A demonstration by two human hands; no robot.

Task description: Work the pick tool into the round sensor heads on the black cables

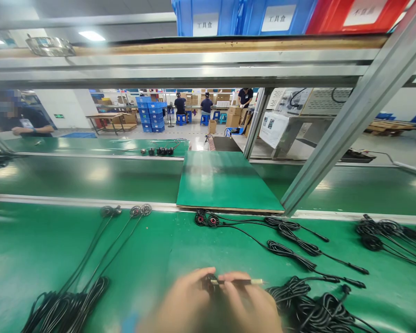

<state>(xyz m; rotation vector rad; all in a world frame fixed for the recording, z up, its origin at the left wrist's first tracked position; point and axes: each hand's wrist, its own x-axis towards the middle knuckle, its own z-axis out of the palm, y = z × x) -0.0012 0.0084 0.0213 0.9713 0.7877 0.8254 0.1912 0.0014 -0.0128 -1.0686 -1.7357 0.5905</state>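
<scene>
Low in the middle of the head view, my left hand (183,300) is closed on a small black round part (208,282). My right hand (251,305) pinches a thin pen-like tool (241,281) with a dark shaft and a pale end; its other end reaches the black part. Blur hides the finer detail of both. Just beyond my hands, two black round heads with red centres (213,220) lie on the green bench, with bundled black cables (287,249) trailing right. A tangled heap of black cables (312,305) rests beside my right hand.
Coiled cables (69,305) with round ends (140,211) lie at left, more cables (384,231) at far right. A green board (225,180) bridges the channel behind the bench. A slanting metal post (339,115) and an overhead shelf (194,60) frame the bench. Co-workers are farther back.
</scene>
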